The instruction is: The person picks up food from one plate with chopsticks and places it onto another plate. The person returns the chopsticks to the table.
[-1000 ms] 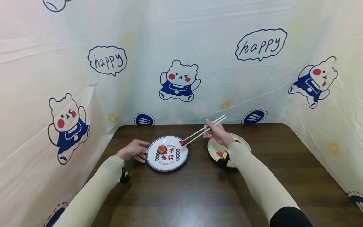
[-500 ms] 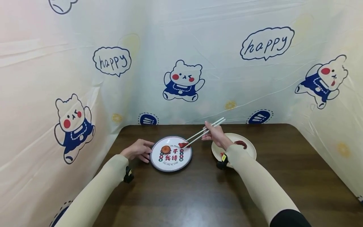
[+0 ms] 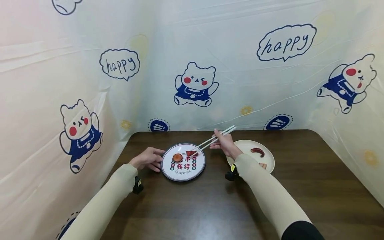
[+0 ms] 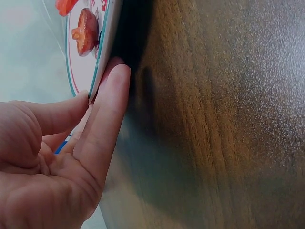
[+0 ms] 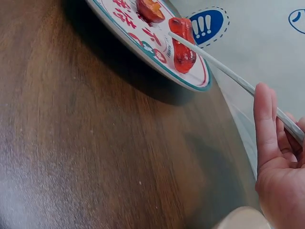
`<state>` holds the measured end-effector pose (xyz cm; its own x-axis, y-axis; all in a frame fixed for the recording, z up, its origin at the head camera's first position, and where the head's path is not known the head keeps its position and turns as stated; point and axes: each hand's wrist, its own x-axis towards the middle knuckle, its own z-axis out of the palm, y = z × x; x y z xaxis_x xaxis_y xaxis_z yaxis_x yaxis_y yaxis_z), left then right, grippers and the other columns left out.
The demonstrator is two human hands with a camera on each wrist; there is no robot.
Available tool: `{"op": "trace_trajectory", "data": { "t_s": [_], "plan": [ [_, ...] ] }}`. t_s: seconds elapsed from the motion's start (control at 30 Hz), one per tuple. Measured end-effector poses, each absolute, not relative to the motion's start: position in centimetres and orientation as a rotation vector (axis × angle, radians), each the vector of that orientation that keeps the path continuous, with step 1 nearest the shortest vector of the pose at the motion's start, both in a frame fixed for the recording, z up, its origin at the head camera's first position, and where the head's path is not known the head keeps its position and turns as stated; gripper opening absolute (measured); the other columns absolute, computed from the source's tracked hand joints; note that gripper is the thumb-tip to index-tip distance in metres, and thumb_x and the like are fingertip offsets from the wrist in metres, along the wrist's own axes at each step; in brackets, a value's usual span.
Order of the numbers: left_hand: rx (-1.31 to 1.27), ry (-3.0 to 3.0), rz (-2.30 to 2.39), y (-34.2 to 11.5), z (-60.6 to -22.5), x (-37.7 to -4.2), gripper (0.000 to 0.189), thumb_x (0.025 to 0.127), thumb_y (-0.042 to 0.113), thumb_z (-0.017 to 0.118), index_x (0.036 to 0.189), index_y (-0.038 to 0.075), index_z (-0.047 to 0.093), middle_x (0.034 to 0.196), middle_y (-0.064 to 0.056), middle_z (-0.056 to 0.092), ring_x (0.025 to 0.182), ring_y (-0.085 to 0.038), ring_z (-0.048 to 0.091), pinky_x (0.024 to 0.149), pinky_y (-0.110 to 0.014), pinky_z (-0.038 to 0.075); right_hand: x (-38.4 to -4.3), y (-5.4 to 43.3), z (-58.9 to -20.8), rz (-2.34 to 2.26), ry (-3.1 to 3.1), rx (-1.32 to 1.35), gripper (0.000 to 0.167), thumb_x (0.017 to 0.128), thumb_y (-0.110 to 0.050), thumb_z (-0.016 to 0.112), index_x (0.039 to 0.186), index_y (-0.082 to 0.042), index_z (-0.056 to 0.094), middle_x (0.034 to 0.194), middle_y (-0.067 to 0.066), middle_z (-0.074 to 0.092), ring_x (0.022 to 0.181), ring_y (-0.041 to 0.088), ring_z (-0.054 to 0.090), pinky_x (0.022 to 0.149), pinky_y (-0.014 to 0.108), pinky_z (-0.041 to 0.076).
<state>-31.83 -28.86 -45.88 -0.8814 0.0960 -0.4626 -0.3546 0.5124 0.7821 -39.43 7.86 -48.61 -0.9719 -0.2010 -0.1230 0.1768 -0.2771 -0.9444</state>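
My left hand (image 3: 147,159) pinches the rim of a white plate (image 3: 183,175) with a dark edge and red printed characters. In the left wrist view the thumb lies on the rim and fingers are under it. My right hand (image 3: 224,144) holds a pair of white chopsticks (image 3: 207,143). Their tips are at a glossy red piece of food (image 5: 183,50) on the plate's far right part. Whether they still grip it, I cannot tell. Left of it sits a brown mushroom-like piece (image 4: 86,32) with a short stem.
A cream plate (image 3: 246,145) stands to the right, partly behind my right forearm. On it lie a curved dark red piece (image 3: 257,152) and a pinkish piece (image 3: 262,165). A printed curtain (image 3: 234,66) surrounds the brown table (image 3: 186,210) at the back and sides.
The red piece has come down with the chopsticks and moved left over the white plate. My right hand has shifted left, uncovering more of the cream plate. The left hand keeps its hold.
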Motion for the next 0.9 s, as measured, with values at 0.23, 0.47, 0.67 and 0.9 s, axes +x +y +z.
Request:
{"op": "trace_trajectory", "data": {
  "t_s": [0.23, 0.47, 0.67, 0.9],
  "plan": [
    [-0.210, 2.309, 1.346, -28.9, -45.8, -31.9, 0.054, 0.105, 0.002, 0.059, 0.157, -0.001, 0.046, 0.105, -0.022, 0.066, 0.077, -0.027, 0.071, 0.073, -0.041, 0.067, -39.5, 6.8, -48.3, -2.332, 1.771, -0.002, 0.043, 0.112, -0.032, 0.053, 0.112, 0.010, 0.060, 0.089, 0.021, 0.066, 0.060, 0.020, 0.071, 0.064, 0.037, 0.067],
    [-0.204, 2.303, 1.348, -28.9, -45.8, -31.9, 0.054, 0.104, 0.000, 0.058, 0.157, -0.002, 0.045, 0.104, -0.022, 0.066, 0.076, -0.026, 0.071, 0.073, -0.041, 0.067, -39.3, 6.0, -47.8, -2.325, 1.788, 0.033, 0.047, 0.112, -0.032, 0.053, 0.120, 0.014, 0.058, 0.079, 0.012, 0.065, 0.058, 0.019, 0.071, 0.064, 0.038, 0.067],
    [-0.189, 2.305, 1.345, -28.7, -45.5, -31.8, 0.054, 0.104, 0.001, 0.059, 0.156, -0.002, 0.046, 0.104, -0.021, 0.066, 0.076, -0.026, 0.072, 0.073, -0.041, 0.067, -39.4, 5.9, -47.7, -2.294, 1.840, 0.033, 0.048, 0.111, -0.036, 0.055, 0.122, 0.011, 0.060, 0.097, 0.027, 0.066, 0.061, 0.020, 0.072, 0.069, 0.039, 0.067],
    [-0.193, 2.301, 1.342, -28.7, -45.8, -32.0, 0.054, 0.104, 0.000, 0.059, 0.157, -0.002, 0.045, 0.105, -0.022, 0.066, 0.076, -0.026, 0.072, 0.073, -0.041, 0.067, -39.1, 6.0, -48.0, -2.267, 1.882, 0.042, 0.052, 0.111, -0.038, 0.054, 0.127, 0.012, 0.058, 0.092, 0.023, 0.068, 0.061, 0.020, 0.072, 0.068, 0.039, 0.067]
  ]
}}
